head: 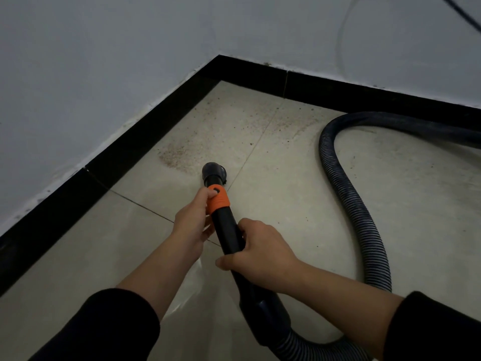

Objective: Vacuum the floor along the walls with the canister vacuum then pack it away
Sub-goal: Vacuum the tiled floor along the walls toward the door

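Gripping wand [229, 230] two-handed: left hand [194, 222] closed near orange collar [218, 200], right hand [256, 252] wrapped lower. Wand axis points up-frame; nozzle [214, 173] on floor [286, 194], dust patch [182, 152] just up-left toward corner.

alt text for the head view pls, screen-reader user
Two bare hands, left and right, grip a black vacuum wand with an orange collar, its round nozzle on beige floor tiles beside reddish dust in a corner. A ribbed hose loops right, along the black baseboard.
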